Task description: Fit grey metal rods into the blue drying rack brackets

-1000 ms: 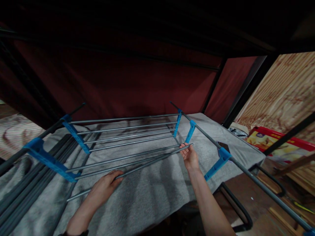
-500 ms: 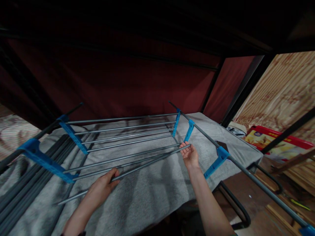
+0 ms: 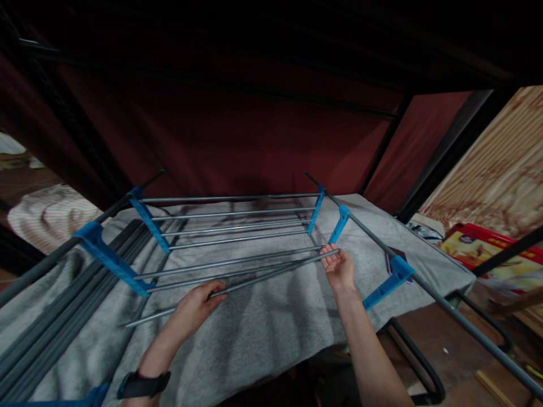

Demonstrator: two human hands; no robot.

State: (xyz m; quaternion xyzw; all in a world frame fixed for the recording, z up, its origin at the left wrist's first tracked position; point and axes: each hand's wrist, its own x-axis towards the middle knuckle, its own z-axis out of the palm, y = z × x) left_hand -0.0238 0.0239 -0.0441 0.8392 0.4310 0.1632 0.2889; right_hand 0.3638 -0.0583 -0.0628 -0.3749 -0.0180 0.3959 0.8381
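A loose grey metal rod [image 3: 263, 276] slants across the half-built rack of grey rods and blue plastic brackets. My left hand [image 3: 195, 305] is wrapped round the rod near its lower left end. My right hand [image 3: 339, 267] cups the rod's upper right end, palm up, fingers curled beneath it, just below a blue bracket [image 3: 340, 224]. Two rods [image 3: 229, 263] run from the left blue bracket [image 3: 111, 261] towards my right hand. A black watch [image 3: 142, 384] sits on my left wrist.
The rack lies on a grey towel [image 3: 271, 333] over a table. Spare dark rods [image 3: 51, 328] lie bundled at the left. A long side rod with a blue bracket [image 3: 388, 280] sticks out to the right. A red box [image 3: 479, 249] and wooden boards stand at the right.
The view has swung a little, shifting everything rightwards. Both hands keep their hold on the slanted rod, and its right end stays by the blue bracket.
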